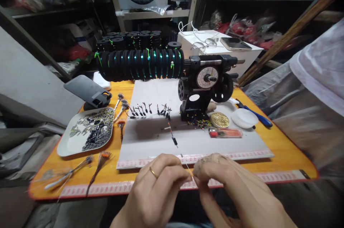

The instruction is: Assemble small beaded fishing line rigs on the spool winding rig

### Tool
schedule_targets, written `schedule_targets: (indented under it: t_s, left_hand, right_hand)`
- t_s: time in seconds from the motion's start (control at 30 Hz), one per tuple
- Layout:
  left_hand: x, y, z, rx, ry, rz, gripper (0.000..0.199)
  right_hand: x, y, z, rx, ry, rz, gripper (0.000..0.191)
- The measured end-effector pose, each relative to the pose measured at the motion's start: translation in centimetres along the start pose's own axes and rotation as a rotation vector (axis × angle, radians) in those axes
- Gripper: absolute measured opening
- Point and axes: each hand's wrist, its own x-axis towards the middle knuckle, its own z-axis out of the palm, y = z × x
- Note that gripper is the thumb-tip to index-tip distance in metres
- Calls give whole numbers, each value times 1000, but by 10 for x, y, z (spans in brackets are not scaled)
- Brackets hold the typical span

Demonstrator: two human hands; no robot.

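Note:
Near the table's front edge, my left hand point(158, 185) and my right hand point(231, 185) meet with thumbs and forefingers pinched close together. A fine fishing line point(187, 166) rises from between the fingertips, with a small orange bit point(190, 172) right at the pinch. Up the line sit a small grey bead point(181, 155), then a black piece point(175, 141) with an orange-and-white stem point(169, 126) above it, over the white board point(150, 138). Which finger grips which part is partly hidden. A ring is on my left hand.
A winding machine point(206, 77) with a dial carries a row of black foam spools point(139, 65). Around the board are a tray point(64, 145) of small parts, a dish point(220, 119) of gold beads, a lighter point(225, 133), blue-handled pliers point(258, 115) and a phone point(87, 90).

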Motion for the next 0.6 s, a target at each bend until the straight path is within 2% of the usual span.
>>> schedule_targets:
  t_s: [0.17,0.27,0.33,0.4,0.5,0.57,0.6]
  left_hand:
    - [1,4,2,-14,-41,-11,31]
    - [2,6,-4,-11,-39,-37,22]
    - [2,8,-9,-7,-28,-52,23]
    - [-1,11,-12,18,4,-82,26]
    - [-5,17,-14,28,114,-142,26]
    - [-7,19,-14,-26,168,-152,25]
    - [-8,19,-15,-58,170,-150,26]
  right_hand:
    - [0,-1,-2,107,61,47,27]
    - [-1,2,-4,222,22,59,29]
    - [-1,4,-2,332,34,117,31]
    - [0,6,3,540,49,240,30]
    - [3,7,17,1038,64,414,22]
    - [4,5,27,1217,132,428,23]
    - [3,3,31,1193,203,377,23]
